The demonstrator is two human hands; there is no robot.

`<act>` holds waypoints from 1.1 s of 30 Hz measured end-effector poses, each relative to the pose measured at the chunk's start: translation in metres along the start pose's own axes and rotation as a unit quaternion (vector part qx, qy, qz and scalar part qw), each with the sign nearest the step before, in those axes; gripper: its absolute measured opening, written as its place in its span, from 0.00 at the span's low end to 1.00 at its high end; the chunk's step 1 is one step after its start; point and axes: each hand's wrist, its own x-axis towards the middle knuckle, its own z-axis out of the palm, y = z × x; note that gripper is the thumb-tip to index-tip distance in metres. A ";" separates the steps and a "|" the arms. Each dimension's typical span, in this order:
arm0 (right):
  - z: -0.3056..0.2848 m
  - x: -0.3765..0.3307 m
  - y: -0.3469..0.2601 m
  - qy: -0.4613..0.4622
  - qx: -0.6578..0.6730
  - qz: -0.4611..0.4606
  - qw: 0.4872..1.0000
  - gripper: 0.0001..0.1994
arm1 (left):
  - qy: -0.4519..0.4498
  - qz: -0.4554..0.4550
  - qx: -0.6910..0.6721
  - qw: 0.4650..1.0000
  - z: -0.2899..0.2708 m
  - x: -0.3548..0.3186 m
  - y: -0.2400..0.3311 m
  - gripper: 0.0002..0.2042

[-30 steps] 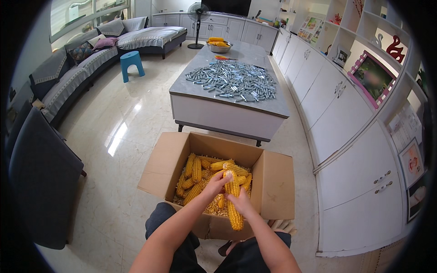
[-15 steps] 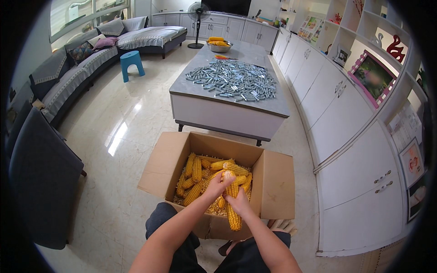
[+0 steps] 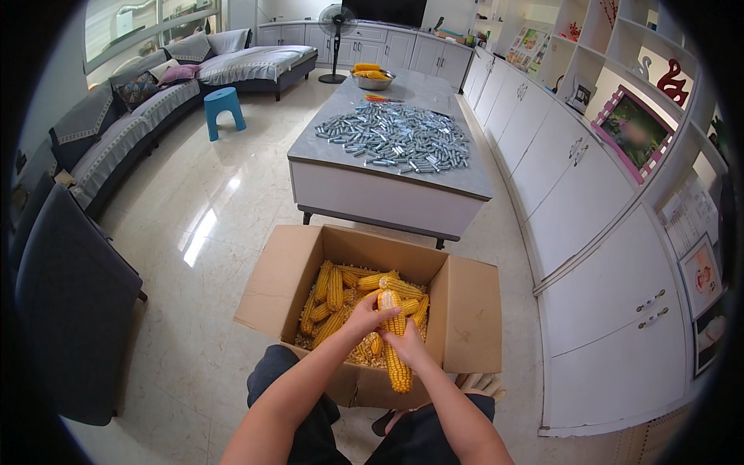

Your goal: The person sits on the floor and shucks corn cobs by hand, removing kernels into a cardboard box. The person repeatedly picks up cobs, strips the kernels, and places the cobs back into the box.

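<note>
Gripping a corncob [image 3: 399, 370] (pale-topped), left hand [image 3: 366, 315], right hand [image 3: 408, 343], box [image 3: 474, 318] beneath

1 blue stool [image 3: 222, 96] | grey sofa [image 3: 167, 103] | glossy floor [image 3: 174, 325] | white cabinets [image 3: 604, 318]

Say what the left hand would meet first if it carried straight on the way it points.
The left hand would first meet the corn cob in its grasp; beyond that, probably the other cobs in the cardboard box, though depth is hard to judge here.
</note>
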 end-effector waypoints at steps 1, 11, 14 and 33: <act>-0.001 -0.004 -0.012 -0.001 -0.014 0.005 1.000 0.26 | -0.011 0.019 0.020 1.000 -0.004 0.003 -0.006 0.17; 0.001 -0.002 0.002 -0.016 -0.029 -0.016 0.999 0.26 | -0.031 -0.026 -0.008 0.999 -0.015 0.006 -0.009 0.17; -0.001 0.004 0.008 -0.046 0.057 0.015 0.997 0.24 | -0.015 -0.057 -0.042 0.997 -0.011 0.003 -0.003 0.18; 0.002 0.007 0.007 -0.071 0.197 0.028 0.977 0.18 | 0.020 0.018 0.004 1.000 -0.004 0.004 -0.005 0.17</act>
